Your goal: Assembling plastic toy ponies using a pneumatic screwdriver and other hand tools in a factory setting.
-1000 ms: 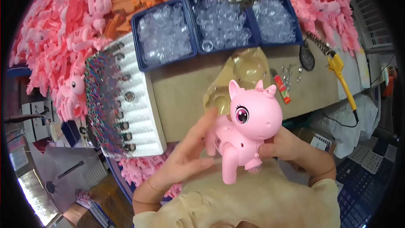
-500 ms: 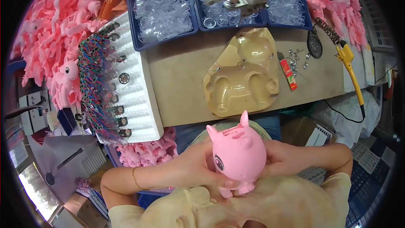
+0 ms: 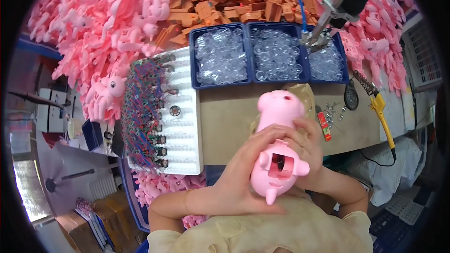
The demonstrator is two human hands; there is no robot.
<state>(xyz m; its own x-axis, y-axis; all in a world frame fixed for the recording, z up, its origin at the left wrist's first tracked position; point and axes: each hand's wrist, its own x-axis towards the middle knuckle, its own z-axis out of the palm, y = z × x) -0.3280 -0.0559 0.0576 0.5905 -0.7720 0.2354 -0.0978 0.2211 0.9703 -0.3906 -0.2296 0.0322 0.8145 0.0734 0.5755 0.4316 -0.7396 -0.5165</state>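
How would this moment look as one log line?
left hand: holding pink toy | right hand: holding same toy | toy: head opening exposed | nearby: blue trays, yellow-handled tool

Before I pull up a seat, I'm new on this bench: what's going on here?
A person is holding a pink toy over the near side of the bench, the left hand and right hand both around it. Its head is toward the person, with a square opening showing. Beyond it, the yellow mould lies partly hidden. Blue trays of clear parts stand further back, and a white tray with wired parts is at the left.
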